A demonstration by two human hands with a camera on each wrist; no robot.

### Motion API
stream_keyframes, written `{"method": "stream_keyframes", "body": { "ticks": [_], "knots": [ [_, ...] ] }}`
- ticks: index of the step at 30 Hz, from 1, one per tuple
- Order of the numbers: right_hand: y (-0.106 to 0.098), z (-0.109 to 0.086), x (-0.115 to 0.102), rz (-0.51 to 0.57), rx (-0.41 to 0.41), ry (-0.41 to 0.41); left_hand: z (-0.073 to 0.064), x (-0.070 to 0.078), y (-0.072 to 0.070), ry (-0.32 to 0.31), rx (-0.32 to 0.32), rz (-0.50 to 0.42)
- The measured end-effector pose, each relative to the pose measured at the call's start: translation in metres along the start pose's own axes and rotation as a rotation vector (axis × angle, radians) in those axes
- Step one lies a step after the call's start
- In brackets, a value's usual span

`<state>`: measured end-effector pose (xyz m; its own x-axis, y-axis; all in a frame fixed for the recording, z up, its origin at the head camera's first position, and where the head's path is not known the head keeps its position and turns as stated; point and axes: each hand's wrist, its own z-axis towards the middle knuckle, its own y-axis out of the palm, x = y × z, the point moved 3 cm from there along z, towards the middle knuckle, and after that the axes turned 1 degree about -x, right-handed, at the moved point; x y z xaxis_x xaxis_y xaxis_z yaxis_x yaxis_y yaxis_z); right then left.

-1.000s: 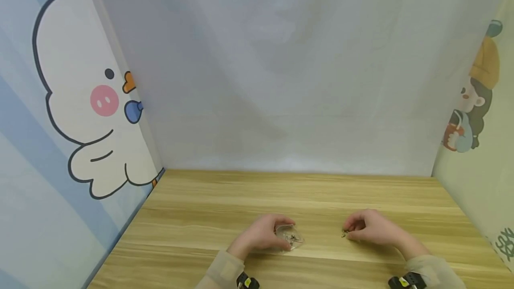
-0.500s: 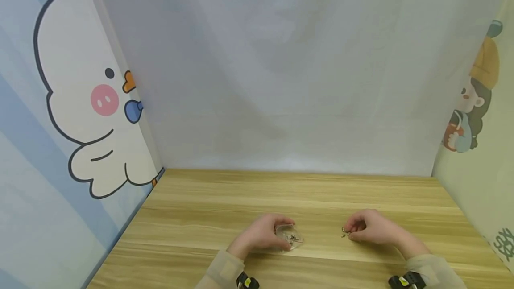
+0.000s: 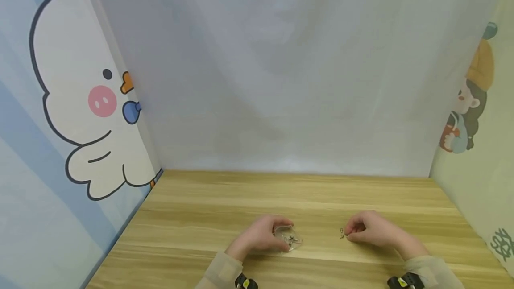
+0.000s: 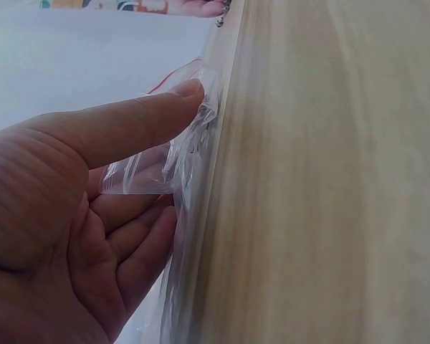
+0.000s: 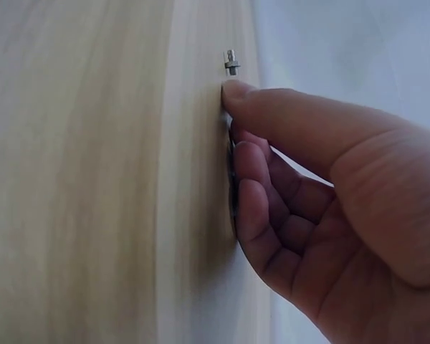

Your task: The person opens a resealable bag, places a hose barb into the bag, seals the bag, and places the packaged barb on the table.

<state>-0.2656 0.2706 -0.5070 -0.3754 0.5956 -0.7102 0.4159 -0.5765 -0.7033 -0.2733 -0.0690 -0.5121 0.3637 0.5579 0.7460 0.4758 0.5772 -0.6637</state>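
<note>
My left hand [image 3: 263,234] grips a small clear zip bag [image 3: 287,238] on the table, thumb on one side and fingers on the other. Small dark metal pieces lie inside it. The left wrist view shows the bag [image 4: 150,168] with a red line along its top. My right hand [image 3: 371,229] is lowered to the table with its fingers curled. Small metal pieces [image 3: 341,233] lie just left of its fingertips. One metal piece [image 5: 232,63], a narrow shaft with a wider collar, stands out past the thumb tip. Whether anything is between thumb and fingers is hidden.
A wood-grain table [image 3: 225,195] spreads under both hands. A pale grey sheet [image 3: 281,79] closes off its far side. Side walls printed with a cartoon bird [image 3: 80,101] and a cartoon child [image 3: 467,106] flank it. Each wrist wears a black camera.
The metal pieces by my right fingertips now show more clearly, apart from the fingers. The left hand keeps its hold on the bag, and the head view has shifted slightly.
</note>
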Motion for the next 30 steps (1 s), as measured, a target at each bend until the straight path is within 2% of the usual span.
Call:
{"method": "stream_keyframes", "body": {
  "ticks": [14,30],
  "knots": [
    [-0.0005,-0.0011,-0.0012,-0.032,0.02,-0.031,0.0035,-0.0044,0.0013,0.002,-0.004,0.01],
    [0.0007,-0.0037,-0.0029,0.034,0.02,0.009,0.0011,-0.002,0.0001,0.01,0.001,0.008]
  ]
}}
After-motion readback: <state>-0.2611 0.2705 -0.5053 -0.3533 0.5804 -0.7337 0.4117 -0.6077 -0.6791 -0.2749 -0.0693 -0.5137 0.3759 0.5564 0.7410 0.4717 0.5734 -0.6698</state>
